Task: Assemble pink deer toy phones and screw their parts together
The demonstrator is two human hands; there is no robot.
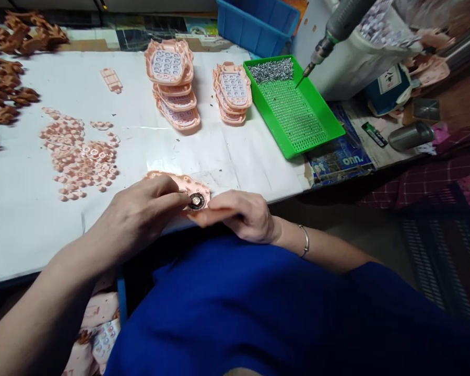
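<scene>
At the table's near edge lies a pink plastic shell (198, 187) with a round black speaker (197, 201) seated in it. My left hand (151, 206) bends over the shell, thumb and fingertips closed on it beside the speaker; part of the shell is hidden beneath. A second thin pink plastic piece (211, 216), tilted and slightly blurred, is gripped between the thumb and curled fingers of my right hand (250, 214). That piece sits just in front of the shell, and I cannot tell whether the two are joined.
Beyond my hands stand a taller stack (178, 99) and a shorter stack (232, 94) of pink shells with keypads. Small pink parts (82, 156) lie left. A green tray (317, 128) holds screws, with an electric screwdriver (323, 49) hanging above. Brown parts (8, 78) and a blue bin (258, 26) stand farther back.
</scene>
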